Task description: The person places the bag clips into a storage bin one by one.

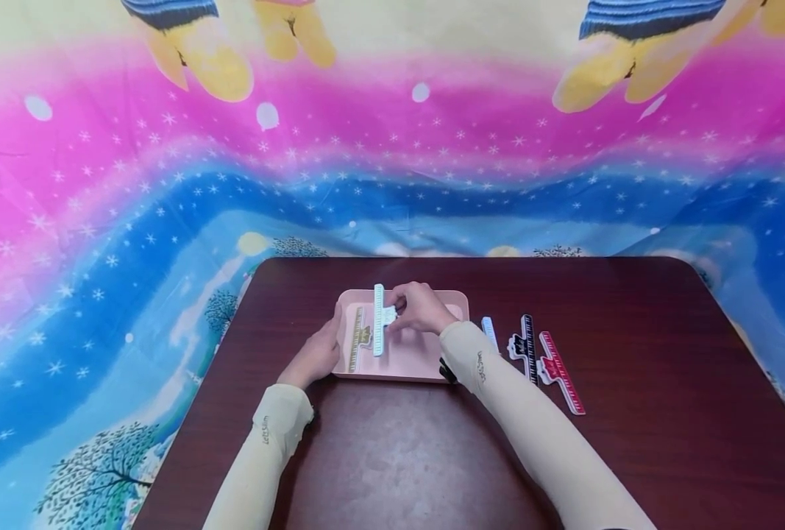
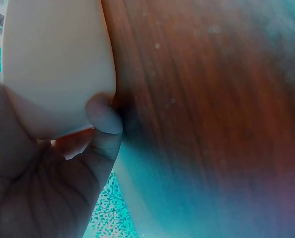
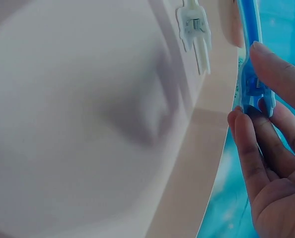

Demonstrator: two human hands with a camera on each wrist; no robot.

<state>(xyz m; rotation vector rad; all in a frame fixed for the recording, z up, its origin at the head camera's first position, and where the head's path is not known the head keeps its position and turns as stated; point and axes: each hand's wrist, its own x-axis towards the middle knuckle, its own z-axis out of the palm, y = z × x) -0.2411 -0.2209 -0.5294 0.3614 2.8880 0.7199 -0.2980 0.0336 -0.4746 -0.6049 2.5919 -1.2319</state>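
Printed fabric (image 1: 392, 132), one sheet, covers the upper half of the head view and continues down both sides. One dark reddish-brown worktop (image 1: 663, 353) occupies the lower centre and lower right. Two cream sleeves, left (image 1: 253, 464) and right (image 1: 538, 427), enter from the bottom edge. One pink tray (image 1: 421, 364), rectangular with rounded corners, sits on the worktop just below the centre of the frame.

Two hands are in use. The left hand (image 1: 315, 355) grips the tray at its left edge, thumb bent against the outer wall. The right hand (image 1: 421, 308) is narrowed, pinching one light-blue clip (image 1: 379, 324) by its handle, above the tray.

Clips total five. Besides the held unit, one yellow clip (image 1: 356, 342) lies inside the tray, left side. Three lie on the worktop, right of centre: one red clip (image 1: 561, 372), one black clip (image 1: 530, 346) and one pale clip (image 1: 488, 330), its lower end hidden by the right sleeve.
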